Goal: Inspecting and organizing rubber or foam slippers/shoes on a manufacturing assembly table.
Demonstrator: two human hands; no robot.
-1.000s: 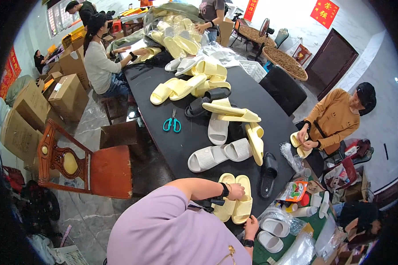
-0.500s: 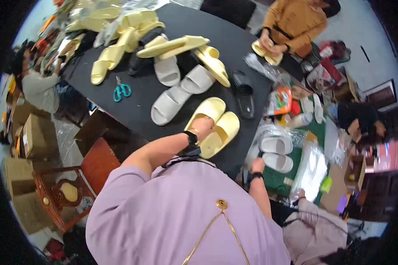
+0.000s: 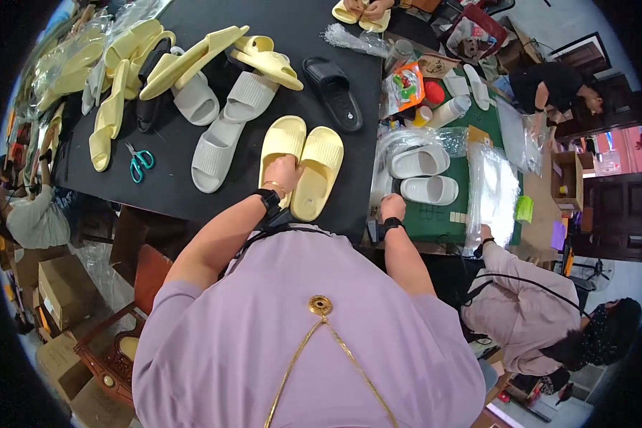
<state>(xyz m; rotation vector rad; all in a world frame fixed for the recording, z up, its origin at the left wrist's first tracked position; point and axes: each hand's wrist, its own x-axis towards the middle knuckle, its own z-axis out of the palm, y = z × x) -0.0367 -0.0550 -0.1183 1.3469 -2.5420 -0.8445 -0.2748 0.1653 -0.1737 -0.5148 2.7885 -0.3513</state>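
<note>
left hand [image 3: 284, 173] rests on the heel ends of a pair of yellow slippers [image 3: 301, 165], fingers curled over where the two meet, gripping them. the pair lies side by side, soles down, on the black table [image 3: 214, 192], near its front edge. right hand [image 3: 391, 208] is at the table's right edge, touching a clear plastic bag [image 3: 406, 143]; can't tell how far the fingers are closed. two white slippers [image 3: 422, 175] lie in or under that plastic on a green mat [image 3: 442, 221]. left of the yellow pair: two grey slippers [image 3: 225, 132], teal-handled scissors [image 3: 140, 162], then a heap of yellow slippers [image 3: 157, 57]. a black slipper [image 3: 333, 91] lies just beyond the yellow pair. another person in a light top [image 3: 521, 314] sits to the right, hand on a plastic sheet [image 3: 492, 192].
</note>
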